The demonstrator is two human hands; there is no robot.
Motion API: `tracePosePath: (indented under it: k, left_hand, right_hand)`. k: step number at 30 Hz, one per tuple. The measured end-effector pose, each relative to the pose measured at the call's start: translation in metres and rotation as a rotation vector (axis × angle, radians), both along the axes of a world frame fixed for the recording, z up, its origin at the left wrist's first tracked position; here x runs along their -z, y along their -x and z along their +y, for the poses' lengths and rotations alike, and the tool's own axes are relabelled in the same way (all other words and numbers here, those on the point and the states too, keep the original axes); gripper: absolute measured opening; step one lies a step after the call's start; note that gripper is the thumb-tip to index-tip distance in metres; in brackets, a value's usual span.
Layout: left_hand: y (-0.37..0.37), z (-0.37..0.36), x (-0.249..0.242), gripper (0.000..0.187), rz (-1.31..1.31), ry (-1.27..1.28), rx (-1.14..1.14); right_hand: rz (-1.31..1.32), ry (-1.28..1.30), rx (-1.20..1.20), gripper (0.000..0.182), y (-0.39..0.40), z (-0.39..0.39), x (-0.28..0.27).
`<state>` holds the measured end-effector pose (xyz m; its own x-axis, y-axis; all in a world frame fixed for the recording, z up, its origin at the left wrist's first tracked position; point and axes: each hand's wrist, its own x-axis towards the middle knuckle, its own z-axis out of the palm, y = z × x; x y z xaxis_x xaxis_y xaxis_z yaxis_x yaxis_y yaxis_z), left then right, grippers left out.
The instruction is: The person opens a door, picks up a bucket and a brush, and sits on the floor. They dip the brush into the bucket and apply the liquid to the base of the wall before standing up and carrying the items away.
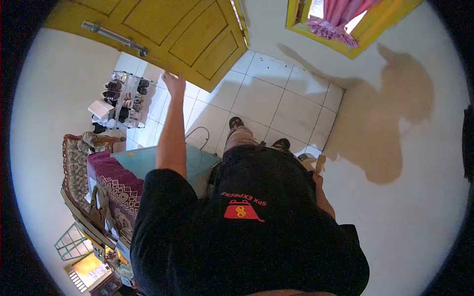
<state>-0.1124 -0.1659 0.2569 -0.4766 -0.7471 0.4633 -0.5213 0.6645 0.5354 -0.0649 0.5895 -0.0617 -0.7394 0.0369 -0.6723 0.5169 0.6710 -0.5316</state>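
Note:
My left hand (175, 85) reaches forward to the edge of the yellow panelled door (197, 42), with its fingers bent at that edge. A long metal pull handle (114, 38) is on the door, to the left of this hand. Low at my right side, my right hand (318, 180) is closed around a flat, light wood-coloured piece (321, 165), whose kind I cannot make out. Just beyond it shows part of a round, pale object (307, 157), mostly hidden by my body.
A shoe rack (129, 101) with several shoes and a white box (101, 110) stands left of the door. Nearer are a light-blue surface (143, 160), a purple patterned cloth (116, 180) and a carved sofa (76, 160). A pink curtain (338, 22) hangs at the right window.

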Motion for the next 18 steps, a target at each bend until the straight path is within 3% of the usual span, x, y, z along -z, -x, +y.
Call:
tracePosePath:
  k: [1, 3, 4, 5, 7, 8, 9, 11, 12, 14, 18]
  left_hand:
    - [0.013, -0.031, -0.011, 0.063, 0.007, 0.174, -0.045]
    - [0.038, -0.032, -0.081, 0.07, 0.216, 0.27, -0.028]
    - [0.049, -0.047, -0.092, 0.075, 0.214, 0.371, -0.045]
    - [0.06, -0.069, -0.098, 0.08, 0.206, 0.472, -0.065]
    - [0.075, -0.122, -0.081, 0.087, -0.057, 0.541, -0.2]
    - [0.076, -0.118, -0.096, 0.088, 0.063, 0.457, -0.175]
    - [0.083, -0.11, -0.113, 0.09, 0.185, 0.377, -0.144]
    - [0.093, -0.13, -0.1, 0.087, 0.067, 0.448, -0.314]
    - [0.094, -0.137, -0.098, 0.087, 0.069, 0.453, -0.33]
    - [0.094, -0.146, -0.094, 0.08, 0.026, 0.563, -0.325]
    - [0.087, -0.157, -0.097, 0.069, 0.016, 0.507, -0.248]
  right_hand:
    - [0.009, -0.001, -0.002, 0.032, 0.003, -0.003, -0.003]
    - [0.025, -0.008, -0.016, 0.032, 0.009, -0.009, -0.007]
    - [0.037, -0.007, -0.026, 0.032, 0.013, -0.014, -0.008]
    - [0.052, -0.014, -0.04, 0.032, 0.017, -0.018, -0.007]
    - [0.094, -0.015, -0.058, 0.032, 0.021, -0.025, -0.001]
    - [0.123, -0.005, -0.05, 0.032, 0.02, -0.029, 0.009]
    - [0.069, 0.046, -0.037, 0.029, 0.023, -0.049, -0.025]
    - [-0.042, 0.138, -0.008, 0.025, 0.031, -0.103, -0.12]
    - [-0.059, 0.138, 0.018, 0.027, 0.03, -0.12, -0.129]
    - [-0.078, 0.135, 0.07, 0.029, 0.024, -0.147, -0.13]
    - [-0.097, 0.118, 0.175, 0.034, 0.014, -0.192, -0.124]
